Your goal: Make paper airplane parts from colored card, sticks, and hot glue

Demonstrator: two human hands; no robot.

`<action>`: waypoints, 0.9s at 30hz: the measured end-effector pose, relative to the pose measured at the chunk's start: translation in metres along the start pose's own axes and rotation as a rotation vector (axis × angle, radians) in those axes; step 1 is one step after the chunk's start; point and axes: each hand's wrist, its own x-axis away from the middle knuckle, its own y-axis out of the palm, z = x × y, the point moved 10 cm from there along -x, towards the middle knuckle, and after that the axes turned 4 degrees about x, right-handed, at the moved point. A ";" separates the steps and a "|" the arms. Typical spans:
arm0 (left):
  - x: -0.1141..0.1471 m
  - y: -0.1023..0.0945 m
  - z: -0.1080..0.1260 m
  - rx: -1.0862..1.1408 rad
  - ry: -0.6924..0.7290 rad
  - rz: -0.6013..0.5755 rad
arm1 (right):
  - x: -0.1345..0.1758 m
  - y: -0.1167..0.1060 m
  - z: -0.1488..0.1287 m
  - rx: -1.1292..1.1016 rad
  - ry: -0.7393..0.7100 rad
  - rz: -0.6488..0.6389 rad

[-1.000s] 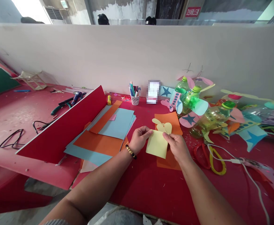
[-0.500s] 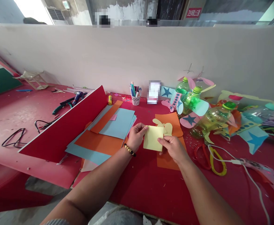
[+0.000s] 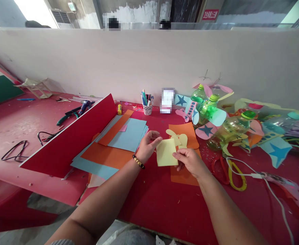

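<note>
Yellow paper (image 3: 167, 153): from the head view, a plain square held above the red table (image 3: 149, 207), looking uncut.
Right hand (image 3: 187, 161): thumb and fingers pinched together on its right edge.
Left hand (image 3: 148, 148): half curled, thumb by the upper left corner; I can't tell whether it grips.
Rounded yellow pieces (image 3: 183, 140): lying over orange paper (image 3: 181, 127), apparently already cut.
Scissors (image 3: 230, 177): untouched, right of the orange paper.
Bottles (image 3: 227, 134): farther right, paper trimmings among them.

No text can be read with certainty. Red sign (image 3: 210, 14) on the wall (image 3: 214, 4) beyond the partition (image 3: 139, 61): white Chinese characters, too small to verify.
</note>
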 end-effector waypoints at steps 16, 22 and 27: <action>0.027 0.061 0.035 -0.679 0.291 -0.618 | 0.009 0.017 -0.025 0.433 -0.179 -0.158; 0.015 0.047 0.032 -0.549 0.168 -0.535 | 0.009 0.008 -0.023 0.387 -0.169 -0.128; 0.010 0.036 0.025 -0.485 0.092 -0.505 | 0.011 -0.007 -0.016 0.327 -0.111 -0.148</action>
